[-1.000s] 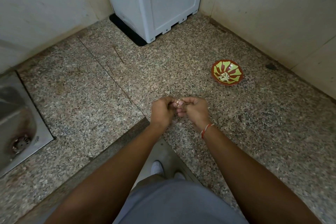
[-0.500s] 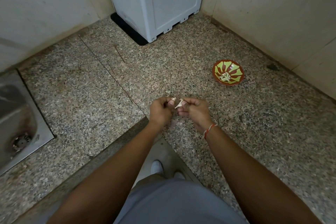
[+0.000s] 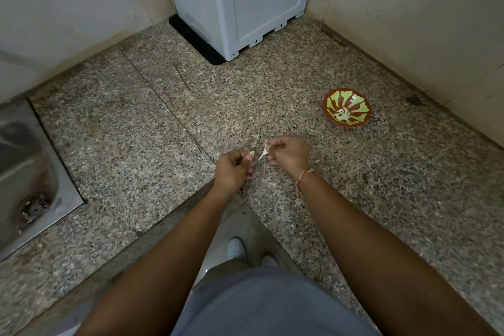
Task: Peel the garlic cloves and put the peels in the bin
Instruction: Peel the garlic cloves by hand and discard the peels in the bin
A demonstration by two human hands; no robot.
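Note:
Over the speckled granite counter [image 3: 136, 144], my left hand [image 3: 233, 169] pinches a small pale garlic clove [image 3: 251, 154] between thumb and fingers. My right hand [image 3: 289, 155] is just to its right, fingers closed on a thin whitish strip of peel [image 3: 264, 152] that hangs free of the clove. A small gap separates the two hands. A red bowl with a green pattern [image 3: 362, 106] sits on the counter to the back right and holds a few pale garlic pieces [image 3: 342, 114]. No bin shows in the head view.
A grey plastic appliance box [image 3: 234, 0] stands on a black mat in the back corner. A steel sink [image 3: 24, 172] with a drain lies at the left. Walls close the back and the right. Below the counter's inner corner, my feet show on the floor.
My hands were pressed together around the clove; they have drawn apart, the right moving right with a strip of peel pulled off the clove.

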